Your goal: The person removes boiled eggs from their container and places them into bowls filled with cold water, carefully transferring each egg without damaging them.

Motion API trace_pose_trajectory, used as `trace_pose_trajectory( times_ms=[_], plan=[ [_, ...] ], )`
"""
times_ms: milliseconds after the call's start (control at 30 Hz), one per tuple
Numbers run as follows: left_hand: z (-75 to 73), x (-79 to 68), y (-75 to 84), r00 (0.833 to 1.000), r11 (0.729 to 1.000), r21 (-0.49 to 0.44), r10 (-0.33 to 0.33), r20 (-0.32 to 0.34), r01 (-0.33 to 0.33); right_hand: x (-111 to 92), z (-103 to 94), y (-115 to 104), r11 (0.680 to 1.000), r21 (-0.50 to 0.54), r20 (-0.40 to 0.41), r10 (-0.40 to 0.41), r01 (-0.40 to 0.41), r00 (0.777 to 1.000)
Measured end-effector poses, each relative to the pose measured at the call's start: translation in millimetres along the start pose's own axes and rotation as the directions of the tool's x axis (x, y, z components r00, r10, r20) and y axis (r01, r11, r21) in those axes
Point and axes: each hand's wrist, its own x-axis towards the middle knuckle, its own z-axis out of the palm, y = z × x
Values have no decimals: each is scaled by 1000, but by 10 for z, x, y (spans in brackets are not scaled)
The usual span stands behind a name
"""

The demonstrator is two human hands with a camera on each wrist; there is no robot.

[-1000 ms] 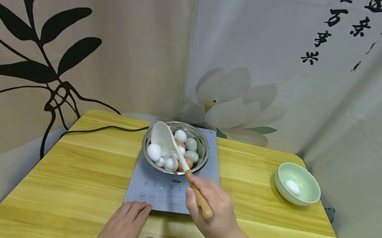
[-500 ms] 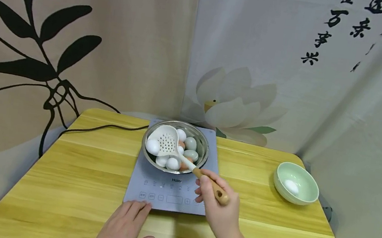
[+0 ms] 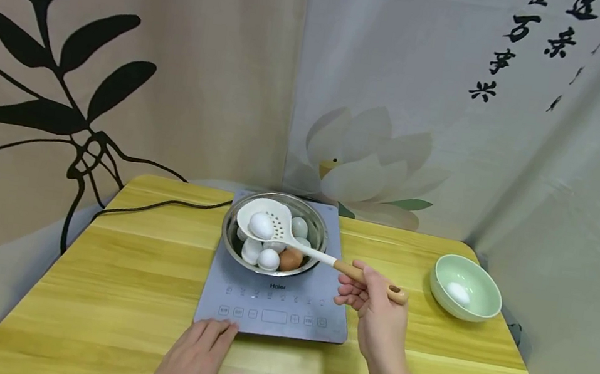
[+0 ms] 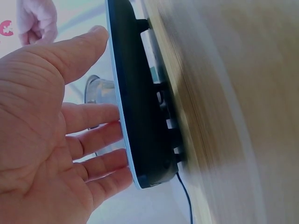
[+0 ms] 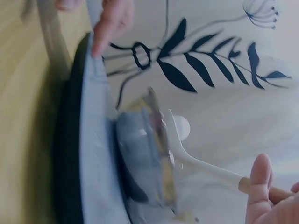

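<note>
My right hand (image 3: 382,318) grips the wooden handle of a white slotted spoon (image 3: 314,253). One white egg (image 3: 261,225) lies in the spoon's perforated bowl, over a steel pot (image 3: 324,222). In the right wrist view the spoon and its egg (image 5: 183,127) show just above the pot's rim. Several white, pale green and brown eggs (image 3: 290,259) fill the pot, partly covered by the spoon. The pot stands on a grey induction cooktop (image 3: 276,301). My left hand (image 3: 195,356) lies with straight fingers at the cooktop's front edge; the left wrist view shows its fingertips (image 4: 122,179) touching that edge.
A pale green bowl (image 3: 467,289) holding a white egg stands at the right of the wooden table (image 3: 110,288). A black cable (image 3: 161,202) runs from the cooktop to the left. Printed curtains hang behind the table.
The spoon has turned from lying over the eggs to bowl-up, with a white egg now in it. My right hand has moved to the right; the left hand stays put.
</note>
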Motion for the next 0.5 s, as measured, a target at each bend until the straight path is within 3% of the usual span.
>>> trace_pose_trajectory(
  times_ms=[133, 300, 400, 500],
  plan=[
    [-5, 1, 4, 1000, 1000, -9, -4, 26, 5, 57, -232, -167, 997, 64, -65, -47, 51, 997],
    [-15, 4, 0, 999, 1000, -9, -10, 43, 11, 96, -692, -430, 983, 140, -195, -89, 118, 977],
    [-11, 15, 3, 999, 1000, -10, -5, 50, 5, 76, -1058, -601, 974, 175, -306, -86, 145, 948],
    [5, 15, -5, 1000, 1000, 8, 11, 26, -11, 57, -1425, -763, 964, 201, -426, -77, 177, 901]
  ],
)
